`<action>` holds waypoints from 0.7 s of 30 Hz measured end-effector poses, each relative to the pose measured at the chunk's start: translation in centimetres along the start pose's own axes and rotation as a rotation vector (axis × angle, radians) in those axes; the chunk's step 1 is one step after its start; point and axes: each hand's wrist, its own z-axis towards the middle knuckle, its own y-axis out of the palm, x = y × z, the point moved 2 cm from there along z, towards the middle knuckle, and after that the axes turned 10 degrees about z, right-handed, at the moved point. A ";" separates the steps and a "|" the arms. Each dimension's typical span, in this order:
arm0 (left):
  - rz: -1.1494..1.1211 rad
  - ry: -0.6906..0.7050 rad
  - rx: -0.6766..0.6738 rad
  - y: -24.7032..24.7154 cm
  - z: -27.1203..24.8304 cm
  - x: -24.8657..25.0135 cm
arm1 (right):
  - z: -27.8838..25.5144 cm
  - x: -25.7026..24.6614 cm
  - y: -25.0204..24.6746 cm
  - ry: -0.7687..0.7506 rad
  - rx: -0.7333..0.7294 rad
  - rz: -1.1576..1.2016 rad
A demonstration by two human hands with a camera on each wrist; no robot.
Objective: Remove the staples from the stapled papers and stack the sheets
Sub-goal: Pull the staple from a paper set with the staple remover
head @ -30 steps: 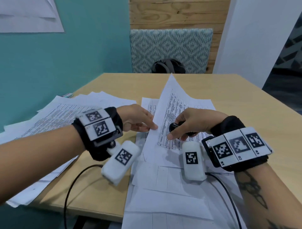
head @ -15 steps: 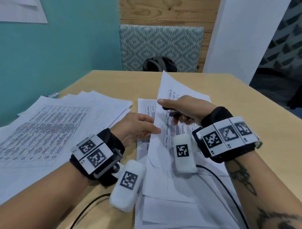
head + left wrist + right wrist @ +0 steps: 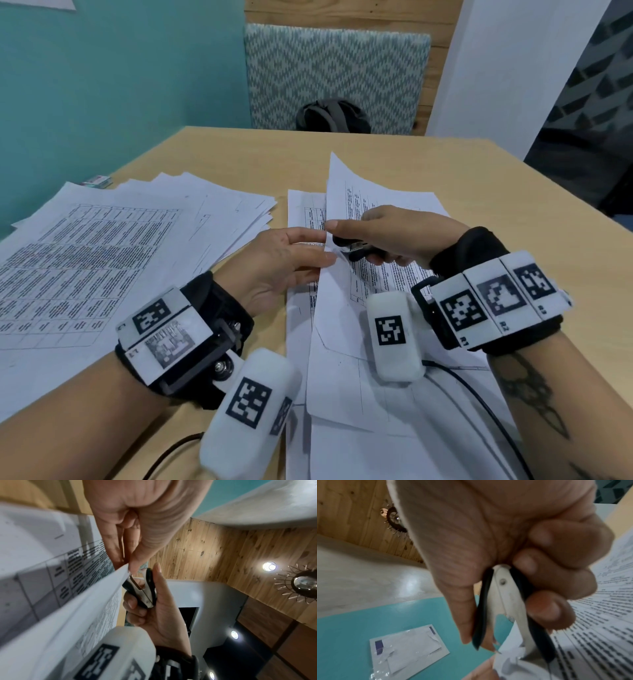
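The stapled papers (image 3: 346, 219) are held raised between the two hands, above other sheets that lie on the wooden table (image 3: 394, 161). They are thin, light and very flexible, so the free part bends upward behind the right hand, and they are judged to tear easily near the staple. The corner is therefore best pinched close to the staple, and this is done here: the corner is pinched by the thumb and fingers of the left hand (image 3: 277, 263), just beside the right thumb.

The staple remover (image 3: 142, 588) is gripped by the right hand (image 3: 394, 236), with the thumb on one black plastic handle and the curled fingers on the other. Its metal jaws are hard and pointed, and they are placed at the paper edge; whether the staple is already caught cannot be told.

To the left of the left hand, a loose stack of sheets (image 3: 113, 246) printed with tables is spread flat.
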 end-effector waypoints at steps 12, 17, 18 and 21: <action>-0.105 -0.016 -0.021 0.1 0.0 -0.3 | -0.4 -0.1 -0.1 -0.024 0.042 0.033; -0.115 -0.041 -0.036 0.2 0.0 -0.4 | -0.4 0.1 -0.3 -0.027 0.038 0.039; -0.120 -0.045 -0.041 0.2 0.0 -0.3 | -0.4 0.0 -0.3 -0.028 0.032 0.038; -0.129 -0.045 -0.055 0.2 0.0 -0.2 | -0.5 0.0 -0.4 -0.028 0.031 0.047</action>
